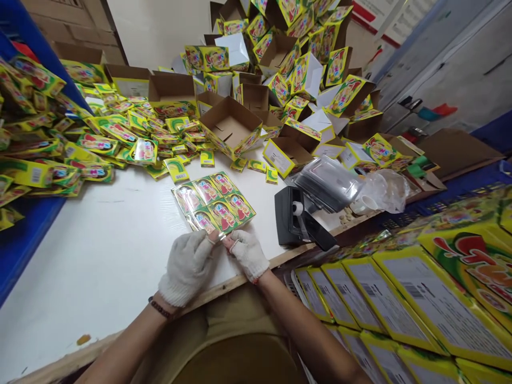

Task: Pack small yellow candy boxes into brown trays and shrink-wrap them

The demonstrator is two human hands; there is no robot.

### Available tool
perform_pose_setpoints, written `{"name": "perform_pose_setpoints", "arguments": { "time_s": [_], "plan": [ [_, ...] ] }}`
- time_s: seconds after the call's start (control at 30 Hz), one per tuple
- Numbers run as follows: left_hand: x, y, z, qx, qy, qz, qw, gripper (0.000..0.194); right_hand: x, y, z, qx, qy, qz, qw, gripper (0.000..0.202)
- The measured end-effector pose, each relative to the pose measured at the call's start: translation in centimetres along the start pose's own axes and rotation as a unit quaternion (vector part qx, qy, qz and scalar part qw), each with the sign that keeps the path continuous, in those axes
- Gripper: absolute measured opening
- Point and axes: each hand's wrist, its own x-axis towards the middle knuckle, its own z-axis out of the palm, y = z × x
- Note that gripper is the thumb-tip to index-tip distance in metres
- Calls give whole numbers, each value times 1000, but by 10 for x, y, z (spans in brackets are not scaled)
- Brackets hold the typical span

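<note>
Hands first: left hand [187,266] & right hand [248,253], both in white knit gloves, meet at the near edge of a shrink-wrapped sachet pack [214,205]. Fingertips of each pinch the clear film at that edge, so both closed on the wrap; thumbs nearly touching. Pack lies flat on the white worktop [100,256], tilted w/ far end pointing away-right; flat so the film can be pulled w/o the six sachets sliding, I'd judge.

Relative to the pack:
- just right: black tape dispenser [298,218], at worktop edge, within easy reach of right hand.
- beyond dispenser: stack of clear plastic film [330,181], loose bag beside it.
- behind: open brown carton [230,128], mouth up, prob. set to receive goods.
- behind-left: heap of loose yellow sachets [80,138], spilling over a blue edge.
- far behind: pile of empty printed boxes [304,58].
- near right, lower: flat yellow cartons [400,304] in a row, barcodes up.
</note>
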Motion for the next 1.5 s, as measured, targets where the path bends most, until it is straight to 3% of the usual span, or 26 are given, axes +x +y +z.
{"name": "perform_pose_setpoints", "arguments": {
  "time_s": [0.13,0.2,0.27,0.4,0.47,0.57,0.63,0.7,0.8,0.87,0.97,1.1,1.27,1.33,1.4,1.47,1.5],
  "plan": [
    [14,8,-7,32,-75,-23,996,17,4,6,3,-32,15,30,999,39],
    [22,12,-6,24,-92,-55,994,12,8,10,6,-93,46,26,994,37],
    [27,15,0,34,-95,-75,992,18,10,15,7,-173,75,9,982,34],
    [26,18,12,38,-67,-57,995,13,2,19,-14,-264,72,-29,961,32],
    [24,14,13,-19,-68,-48,996,13,-5,14,-30,-278,115,-87,950,34],
    [33,-11,12,-111,-73,-109,985,16,-9,-4,-38,-310,195,-220,904,29],
    [46,-41,16,-106,-41,-192,975,17,-7,-16,-22,-344,196,-308,865,22],
    [60,-76,24,-88,-12,-255,963,29,-2,-21,9,-391,164,-361,830,27],
    [67,-117,36,-155,-76,-249,953,34,4,-16,52,-486,105,-351,793,51],
    [57,-126,36,-175,-96,-245,949,36,7,-6,59,-533,63,-337,774,56],
    [28,-112,22,-166,-83,-232,955,35,11,12,32,-549,42,-373,747,57],
    [-4,-68,-2,-35,-29,-143,989,25,21,28,-26,-547,90,-409,725,51],
    [4,-30,-2,21,-46,-14,999,15,17,14,-70,-515,98,-426,737,50],
    [16,-24,5,16,-72,19,997,15,0,4,-90,-490,165,-411,751,42],
    [26,-22,11,15,-81,41,996,15,-23,-2,-117,-462,287,-353,761,32],
    [32,-20,16,16,-75,54,996,16,-44,-2,-146,-430,391,-246,775,29],
    [33,-20,17,19,-68,58,996,16,-52,-1,-159,-408,406,-179,798,32]
  ]
}}
